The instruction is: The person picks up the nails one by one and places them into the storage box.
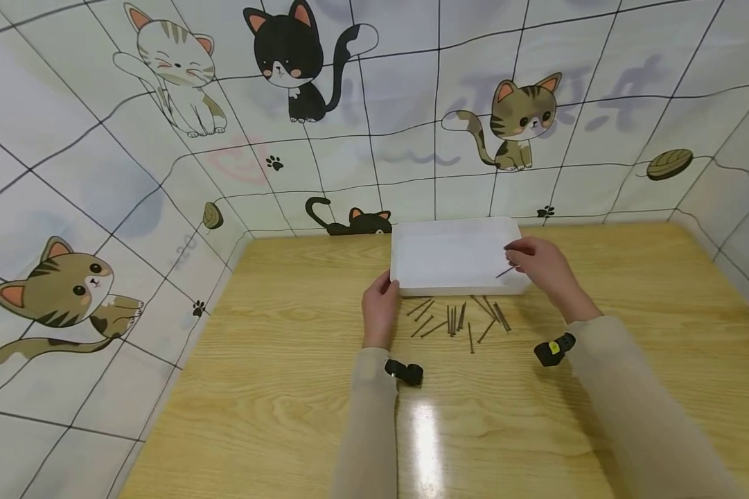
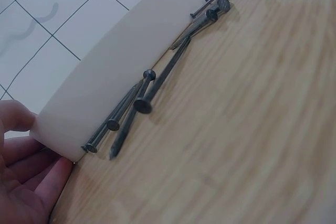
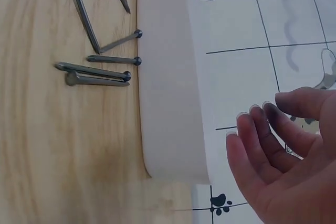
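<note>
Head view: left hand point(image 1: 379, 315) pinches the white box point(image 1: 445, 256); right hand point(image 1: 547, 269), grip unclear, seemingly deposits a nail point(image 1: 504, 272); next needs clean release.

metal nails point(image 2: 143, 105); glossy wood-grain table point(image 1: 274, 360); matt container point(image 2: 105, 87)

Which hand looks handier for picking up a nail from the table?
Likely the right hand: it hovers over the right end of the white box, near several nails on the table. The left hand is occupied, gripping the box's near left corner.
</note>
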Tool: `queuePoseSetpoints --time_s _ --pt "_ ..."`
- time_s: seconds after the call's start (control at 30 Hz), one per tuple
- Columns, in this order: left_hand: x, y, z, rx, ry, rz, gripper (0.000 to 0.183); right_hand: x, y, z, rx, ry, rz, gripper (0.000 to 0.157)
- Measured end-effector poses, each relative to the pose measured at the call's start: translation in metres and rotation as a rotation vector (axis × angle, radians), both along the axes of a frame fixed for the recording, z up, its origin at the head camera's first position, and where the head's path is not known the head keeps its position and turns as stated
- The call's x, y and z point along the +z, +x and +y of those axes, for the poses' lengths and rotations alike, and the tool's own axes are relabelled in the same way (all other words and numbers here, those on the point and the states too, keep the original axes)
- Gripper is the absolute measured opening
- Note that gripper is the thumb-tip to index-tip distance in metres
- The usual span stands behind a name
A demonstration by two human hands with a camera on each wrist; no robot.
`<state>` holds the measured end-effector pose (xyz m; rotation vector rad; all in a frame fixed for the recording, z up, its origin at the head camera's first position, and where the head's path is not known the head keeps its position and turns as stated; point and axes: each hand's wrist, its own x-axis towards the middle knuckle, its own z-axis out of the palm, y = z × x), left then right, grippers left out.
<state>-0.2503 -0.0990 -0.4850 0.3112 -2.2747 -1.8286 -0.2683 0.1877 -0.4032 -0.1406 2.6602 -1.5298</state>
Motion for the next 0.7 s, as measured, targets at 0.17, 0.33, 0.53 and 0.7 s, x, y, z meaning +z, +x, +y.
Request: queuePoseSetpoints --time_s 0.17,0.33,0.53,0.7 --pt "0.001 0.000 -0.001 0.000 -0.006 0.003 0.037 -0.008 0.013 0.002 -0.015 -0.071 0.003 0.048" --pt "0.002 0.000 -0.002 0.000 0.001 0.006 0.037 -0.019 0.023 0.000 -0.012 -0.157 -0.018 0.051" --pt "0.004 -0.001 -0.003 0.001 0.014 0.005 0.038 -0.034 0.031 0.001 0.020 -0.269 -0.005 0.050" --pt "0.003 0.000 -0.002 -0.009 0.027 0.009 0.037 -0.038 0.041 -0.008 -0.025 -0.276 -0.047 0.052"
